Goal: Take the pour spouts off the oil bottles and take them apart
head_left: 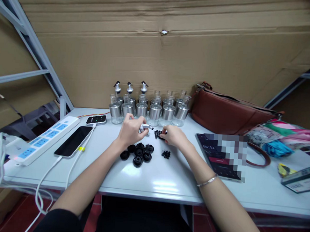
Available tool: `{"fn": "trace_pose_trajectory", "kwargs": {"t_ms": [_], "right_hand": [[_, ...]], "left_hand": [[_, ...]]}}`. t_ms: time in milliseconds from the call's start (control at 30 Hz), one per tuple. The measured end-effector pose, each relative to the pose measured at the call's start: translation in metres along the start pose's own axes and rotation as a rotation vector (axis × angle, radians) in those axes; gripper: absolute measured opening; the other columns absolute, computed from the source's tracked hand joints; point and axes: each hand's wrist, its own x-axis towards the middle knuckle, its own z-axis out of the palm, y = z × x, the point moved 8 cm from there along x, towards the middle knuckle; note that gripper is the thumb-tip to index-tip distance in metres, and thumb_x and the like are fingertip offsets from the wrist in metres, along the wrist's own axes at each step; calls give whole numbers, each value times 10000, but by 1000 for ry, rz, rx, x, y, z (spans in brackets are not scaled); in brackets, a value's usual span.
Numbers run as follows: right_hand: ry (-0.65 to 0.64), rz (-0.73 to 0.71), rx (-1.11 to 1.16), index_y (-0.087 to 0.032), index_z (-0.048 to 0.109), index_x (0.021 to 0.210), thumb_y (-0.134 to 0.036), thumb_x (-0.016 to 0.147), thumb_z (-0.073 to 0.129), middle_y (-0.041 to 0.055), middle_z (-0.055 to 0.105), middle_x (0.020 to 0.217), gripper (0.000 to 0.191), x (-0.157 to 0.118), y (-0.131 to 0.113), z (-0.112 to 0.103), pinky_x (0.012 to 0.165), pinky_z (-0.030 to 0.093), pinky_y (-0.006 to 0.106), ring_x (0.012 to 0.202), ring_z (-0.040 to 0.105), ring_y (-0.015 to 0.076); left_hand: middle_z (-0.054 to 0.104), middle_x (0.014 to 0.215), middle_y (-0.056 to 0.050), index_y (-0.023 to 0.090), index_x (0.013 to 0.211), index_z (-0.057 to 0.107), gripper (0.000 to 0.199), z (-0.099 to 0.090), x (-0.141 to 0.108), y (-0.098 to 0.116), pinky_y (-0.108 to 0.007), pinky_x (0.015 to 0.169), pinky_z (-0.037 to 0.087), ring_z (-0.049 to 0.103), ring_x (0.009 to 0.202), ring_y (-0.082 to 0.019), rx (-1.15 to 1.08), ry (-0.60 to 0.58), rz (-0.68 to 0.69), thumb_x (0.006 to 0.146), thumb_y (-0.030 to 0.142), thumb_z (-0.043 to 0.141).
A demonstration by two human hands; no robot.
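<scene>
My left hand (132,130) is closed around a silver bottle pourer spout (145,126), whose tip points right. My right hand (171,134) has its fingertips pinched down at a small pile of black plastic parts (157,133); whatever lies between them is too small to make out. Below the left hand sit several round black stoppers (139,151). A cluster of tiny black pieces (166,154) lies just under the right hand. Behind both hands stand several glass bottles with metal sleeves (155,112). Three at the back left carry silver pourer spouts (129,88) with black flaps.
Cardboard (158,60) walls off the back. On the left are a power strip (47,141), a phone (74,141), a small white device (96,119) and cables. A brown bag (223,111), a tablet-like screen (215,154) and a dark green box (302,177) occupy the right.
</scene>
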Motion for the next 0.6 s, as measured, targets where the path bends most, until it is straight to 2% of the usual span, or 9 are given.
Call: {"fn": "trace_pose_trajectory", "kwargs": {"t_ms": [233, 333, 467, 600], "right_hand": [[47, 9, 5, -180, 655, 776, -175, 777, 526, 45, 643, 614, 129, 3, 6, -4, 590, 363, 249, 606, 584, 166], [124, -9, 37, -180, 657, 835, -219, 832, 482, 49, 655, 663, 180, 3, 5, -15, 625, 370, 257, 633, 588, 170], [278, -252, 283, -176, 630, 773, -286, 869, 456, 22, 653, 704, 228, -7, -20, -37, 641, 377, 241, 648, 571, 144], [315, -476, 478, -169, 618, 814, -326, 858, 478, 33, 648, 820, 215, -21, -43, -46, 637, 408, 227, 719, 558, 136]], "left_hand": [[594, 540, 36, 178, 763, 512, 53, 4, 0, -2, -354, 785, 340, 443, 471, -124, -8, -48, -29, 754, 228, 497], [590, 537, 29, 172, 772, 535, 112, 6, 0, -5, -368, 809, 341, 441, 478, -130, 7, -74, -66, 771, 283, 514], [587, 518, 14, 175, 732, 555, 255, 9, -1, -11, -385, 826, 352, 442, 481, -143, 40, -92, -130, 812, 414, 512], [590, 499, -8, 177, 652, 552, 372, 9, -2, -13, -392, 818, 367, 459, 475, -151, 87, -52, -145, 826, 500, 489]]}}
